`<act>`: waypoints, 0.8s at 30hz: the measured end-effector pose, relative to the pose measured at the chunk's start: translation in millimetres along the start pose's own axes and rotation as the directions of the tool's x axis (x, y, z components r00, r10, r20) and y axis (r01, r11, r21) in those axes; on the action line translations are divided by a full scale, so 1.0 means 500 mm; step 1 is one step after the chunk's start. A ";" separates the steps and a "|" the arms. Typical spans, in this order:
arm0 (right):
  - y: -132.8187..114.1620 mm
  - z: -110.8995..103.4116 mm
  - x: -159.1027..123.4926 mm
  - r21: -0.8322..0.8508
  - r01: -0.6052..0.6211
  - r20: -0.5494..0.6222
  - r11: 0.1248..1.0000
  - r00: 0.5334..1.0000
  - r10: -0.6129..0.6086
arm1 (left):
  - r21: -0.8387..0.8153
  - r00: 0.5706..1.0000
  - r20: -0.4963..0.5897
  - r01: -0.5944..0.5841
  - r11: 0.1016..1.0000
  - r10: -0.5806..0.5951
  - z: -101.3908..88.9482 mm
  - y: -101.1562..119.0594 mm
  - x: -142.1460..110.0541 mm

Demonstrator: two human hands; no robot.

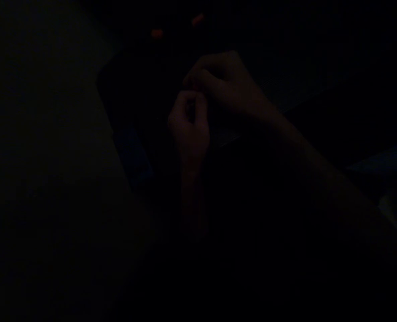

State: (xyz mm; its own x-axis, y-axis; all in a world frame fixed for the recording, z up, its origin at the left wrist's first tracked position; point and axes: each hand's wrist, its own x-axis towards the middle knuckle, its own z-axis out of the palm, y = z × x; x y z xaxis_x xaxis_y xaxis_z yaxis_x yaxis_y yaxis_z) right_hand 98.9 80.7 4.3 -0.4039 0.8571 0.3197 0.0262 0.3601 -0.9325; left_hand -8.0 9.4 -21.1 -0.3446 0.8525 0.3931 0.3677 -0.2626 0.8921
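The picture is very dark, and little besides my hands stands out. My left hand (190,120) is closed, thumb and forefinger pinched together at the upper end. Just above it, my right hand (221,80) comes in from the right with its thumb and fingers also brought together. The fingertips of both hands nearly meet or touch; I cannot tell which. Whatever they hold between them, if anything, is too small and dim to make out. Beneath the hands lies a dark surface (134,89).
Two small orange pieces (157,33) show beyond the hands at the top. A dark blue patch (133,154) lies left of my left wrist, along the dark surface's edge. Farther left is a dim greenish-grey area (44,112). A faint pale patch (388,210) shows at the right.
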 end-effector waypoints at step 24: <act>0.011 0.002 0.005 0.039 0.059 0.001 0.997 0.998 -0.060 | -0.022 0.999 0.018 0.049 0.999 -0.049 -0.001 0.001 0.000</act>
State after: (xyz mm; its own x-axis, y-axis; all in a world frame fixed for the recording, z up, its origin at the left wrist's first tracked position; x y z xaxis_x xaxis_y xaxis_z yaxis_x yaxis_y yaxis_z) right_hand 97.2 84.1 0.0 -0.4052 0.8340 0.3745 -0.0332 0.3960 -0.9177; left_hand -8.0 8.9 -20.7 -0.3463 0.8725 0.3448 0.3308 -0.2304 0.9151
